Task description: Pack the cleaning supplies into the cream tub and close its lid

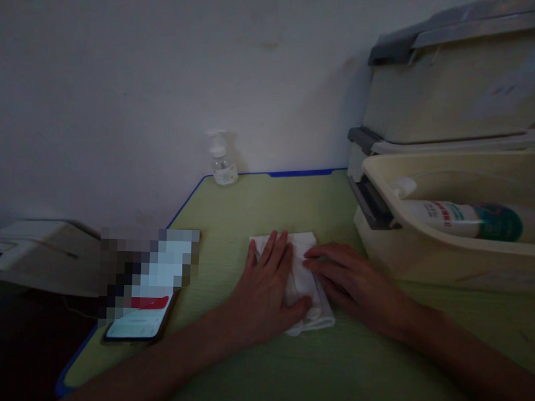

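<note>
A folded white cloth (pixel 296 283) lies on the green tabletop, its lower edge slightly uneven. My left hand (pixel 264 288) rests flat on it with the fingers spread and the thumb pointing right across its lower part. From the right, my right hand (pixel 356 279) touches the cloth's right side with its fingers stretched out. The thumb of that hand is hidden beneath the fingers. Parts of the cloth are covered by both hands.
A smartphone (pixel 135 327) with a lit screen lies at the table's left side. A clear pump bottle (pixel 225 171) stands by the wall. Stacked cream bins (pixel 440 268) rise at the right, the lower holding a white-and-green bottle (pixel 473 219). The table (pixel 293 204) has blue edging.
</note>
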Tool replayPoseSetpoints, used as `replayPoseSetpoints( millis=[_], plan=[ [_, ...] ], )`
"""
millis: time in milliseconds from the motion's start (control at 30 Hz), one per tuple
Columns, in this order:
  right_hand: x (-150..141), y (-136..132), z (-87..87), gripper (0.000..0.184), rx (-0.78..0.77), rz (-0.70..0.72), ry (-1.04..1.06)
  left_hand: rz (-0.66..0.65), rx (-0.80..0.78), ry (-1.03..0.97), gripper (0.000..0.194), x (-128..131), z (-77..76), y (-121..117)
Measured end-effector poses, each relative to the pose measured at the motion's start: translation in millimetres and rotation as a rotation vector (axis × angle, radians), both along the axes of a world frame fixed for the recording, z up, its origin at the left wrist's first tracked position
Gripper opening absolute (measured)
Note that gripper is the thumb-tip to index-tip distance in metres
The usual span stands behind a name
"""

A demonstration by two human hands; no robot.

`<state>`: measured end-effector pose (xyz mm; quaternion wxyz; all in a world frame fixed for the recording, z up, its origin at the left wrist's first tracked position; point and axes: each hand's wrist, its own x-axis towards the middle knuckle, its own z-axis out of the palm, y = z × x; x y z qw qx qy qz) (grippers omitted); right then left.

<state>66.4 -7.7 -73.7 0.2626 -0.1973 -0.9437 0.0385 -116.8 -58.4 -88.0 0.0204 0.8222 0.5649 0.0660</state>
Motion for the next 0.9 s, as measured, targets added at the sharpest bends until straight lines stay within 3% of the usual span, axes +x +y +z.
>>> replayPoseSetpoints(
  millis=[167,433,700,900],
  plan=[
    [10.0,-7.5,14.4,0.029,0.0,0.243,-0.072,-0.01,-0.028,0.025,0.077,0.0,2.1,0.3],
    [4.2,-14.2,9.4,0.007,0.018,0.23,-0.243,-0.028,-0.07,0.054,0.077,-0.7,5.6,-0.2],
    [3.2,-16.0,5.5,0.019,0.066,0.208,-0.257,-0.074,-0.037,-0.042,0.08,-6.2,1.3,0.3],
    [3.0,-16.5,3.3,0.024,0.148,0.218,-0.214,-0.187,0.114,-0.152,0.056,-22.7,21.3,-17.8]
  ],
)
